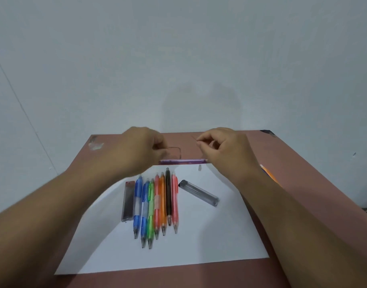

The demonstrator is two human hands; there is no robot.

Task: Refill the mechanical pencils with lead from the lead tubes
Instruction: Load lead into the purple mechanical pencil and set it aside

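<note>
**Purple pencil held over the far edge of the paper**

The left hand (141, 150) grips one end of a purple pencil (182, 161), its fingers curled round the barrel. The pencil lies level, crosswise, just above the far edge of a white paper (199, 242) spread on the brown desk (286, 154). The right hand (226, 150) is at the pencil's other end, fingers curled, thumb and forefinger pinched together near the tip; whether they hold a lead is too fine to tell.

A small clear cap (199, 167) stands on the paper just below the pencil's right end.

On the paper, nearer the person, seven pencils lie side by side, tips toward the person: two blue (137, 204), one green (151, 213), one red (156, 206), one orange (162, 204), one black (168, 196) and one pink (174, 202). A dark lead tube (128, 201) lies along the left of the row, touching the blue pencil. A second, clear lead tube (199, 193) lies at a slant to the right of the row, apart from it.

An orange pencil (268, 173) shows at the desk's right edge, partly hidden behind the right forearm.
</note>
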